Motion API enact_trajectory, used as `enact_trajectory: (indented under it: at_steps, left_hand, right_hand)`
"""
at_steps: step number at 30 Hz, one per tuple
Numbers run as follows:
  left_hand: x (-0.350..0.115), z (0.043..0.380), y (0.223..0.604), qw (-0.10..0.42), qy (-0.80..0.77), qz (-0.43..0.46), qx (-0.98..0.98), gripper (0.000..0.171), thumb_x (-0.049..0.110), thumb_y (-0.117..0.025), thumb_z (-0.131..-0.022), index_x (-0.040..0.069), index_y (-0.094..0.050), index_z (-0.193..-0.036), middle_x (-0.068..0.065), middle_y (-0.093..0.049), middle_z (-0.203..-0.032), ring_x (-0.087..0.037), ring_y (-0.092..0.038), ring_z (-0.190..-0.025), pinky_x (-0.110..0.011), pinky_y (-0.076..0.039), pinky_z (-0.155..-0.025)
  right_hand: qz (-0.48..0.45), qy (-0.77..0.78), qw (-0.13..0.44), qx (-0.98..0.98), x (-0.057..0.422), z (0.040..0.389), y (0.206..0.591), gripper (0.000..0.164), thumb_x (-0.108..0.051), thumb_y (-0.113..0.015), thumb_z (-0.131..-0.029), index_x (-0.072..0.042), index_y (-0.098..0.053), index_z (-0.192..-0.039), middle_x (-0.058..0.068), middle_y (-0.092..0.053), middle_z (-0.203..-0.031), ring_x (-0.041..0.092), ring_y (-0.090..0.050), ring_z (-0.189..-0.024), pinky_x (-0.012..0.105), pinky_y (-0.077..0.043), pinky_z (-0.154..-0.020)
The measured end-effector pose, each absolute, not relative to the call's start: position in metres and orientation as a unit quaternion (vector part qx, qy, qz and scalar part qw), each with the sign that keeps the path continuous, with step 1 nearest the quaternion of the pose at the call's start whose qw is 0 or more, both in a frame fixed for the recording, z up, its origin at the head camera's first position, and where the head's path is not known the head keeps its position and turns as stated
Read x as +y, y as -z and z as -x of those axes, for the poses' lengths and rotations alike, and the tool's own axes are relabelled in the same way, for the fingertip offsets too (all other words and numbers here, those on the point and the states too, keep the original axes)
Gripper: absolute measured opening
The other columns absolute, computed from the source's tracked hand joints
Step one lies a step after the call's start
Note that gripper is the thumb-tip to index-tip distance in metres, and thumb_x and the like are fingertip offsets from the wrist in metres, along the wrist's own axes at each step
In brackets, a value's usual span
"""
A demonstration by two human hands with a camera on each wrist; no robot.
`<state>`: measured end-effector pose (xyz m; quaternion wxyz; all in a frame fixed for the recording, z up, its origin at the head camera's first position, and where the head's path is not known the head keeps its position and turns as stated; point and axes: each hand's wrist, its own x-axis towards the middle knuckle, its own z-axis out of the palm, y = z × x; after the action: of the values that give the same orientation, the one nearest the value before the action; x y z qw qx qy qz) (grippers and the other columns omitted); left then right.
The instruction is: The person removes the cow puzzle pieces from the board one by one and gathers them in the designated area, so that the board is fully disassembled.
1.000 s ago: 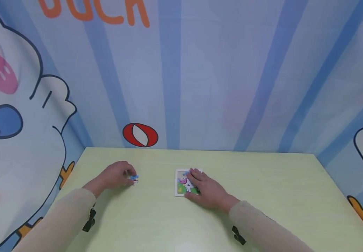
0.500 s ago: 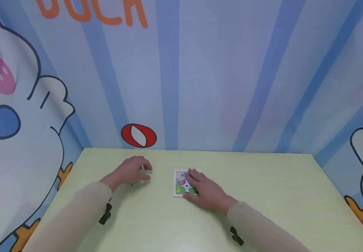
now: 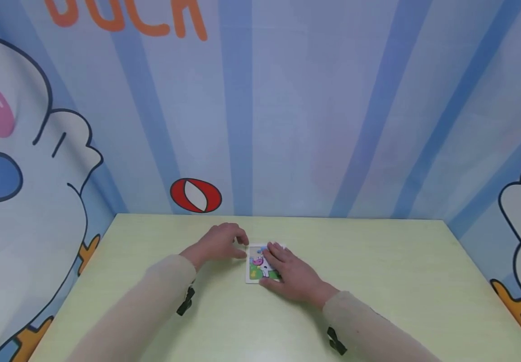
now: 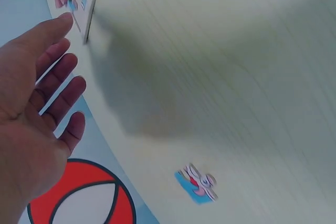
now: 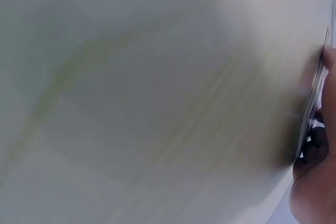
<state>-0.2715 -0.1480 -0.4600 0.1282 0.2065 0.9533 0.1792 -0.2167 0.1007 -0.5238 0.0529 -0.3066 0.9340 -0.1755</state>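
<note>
A small picture puzzle with a white frame and a spotted cow lies on the table in the head view. My right hand rests over its right part, fingers stretched out, thumb near the lower edge; it hides that part of the picture. At the puzzle's left edge is my left hand, its fingers loosely bent and nothing between them. In the left wrist view, a loose puzzle piece, blue with a small white-and-pink figure, lies on the table away from that hand. My left arm hides this piece in the head view.
The pale yellow table reaches back to a blue striped cloth backdrop with cartoon figures. A red-and-white oval is printed on it just above the table's rear edge.
My left hand has let go of the loose puzzle piece and moved right to the puzzle's left edge. My right hand has stayed on the puzzle.
</note>
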Motion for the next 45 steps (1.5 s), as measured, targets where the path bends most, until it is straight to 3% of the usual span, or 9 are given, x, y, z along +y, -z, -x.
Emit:
enact_trajectory:
  at_steps: [22, 32, 45]
  left_hand:
    - [-0.119, 0.269, 0.477, 0.118, -0.172, -0.184, 0.960, 0.028, 0.039, -0.089, -0.089, 0.018, -0.079, -0.106, 0.005, -0.067, -0.098, -0.019, -0.057, -0.098, -0.048, -0.045, -0.100]
    - [-0.115, 0.263, 0.483, 0.105, -0.189, -0.171, 0.961, 0.029, 0.035, -0.089, -0.090, 0.016, -0.080, -0.108, 0.002, -0.069, -0.102, -0.020, -0.057, -0.101, -0.042, -0.050, -0.098]
    - [-0.108, 0.260, 0.485, 0.082, -0.185, -0.168, 0.965, 0.028, 0.034, -0.089, -0.090, 0.014, -0.080, -0.108, 0.001, -0.070, -0.103, -0.021, -0.058, -0.102, -0.044, -0.049, -0.100]
  right_hand:
    - [0.299, 0.193, 0.045, 0.933, 0.109, 0.205, 0.524, 0.081, -0.054, -0.056, -0.108, -0.005, -0.031, -0.167, 0.015, -0.024, -0.176, 0.032, -0.020, -0.163, 0.049, -0.022, -0.129]
    - [0.315, 0.198, 0.048, 0.927, 0.112, 0.200, 0.525, 0.077, -0.052, -0.054, -0.109, -0.004, -0.033, -0.166, 0.016, -0.026, -0.175, 0.033, -0.021, -0.162, 0.051, -0.022, -0.129]
    - [0.335, 0.186, 0.042, 0.923, 0.119, 0.198, 0.526, 0.077, -0.054, -0.055, -0.109, -0.005, -0.036, -0.165, 0.018, -0.025, -0.174, 0.038, -0.023, -0.161, 0.053, -0.023, -0.128]
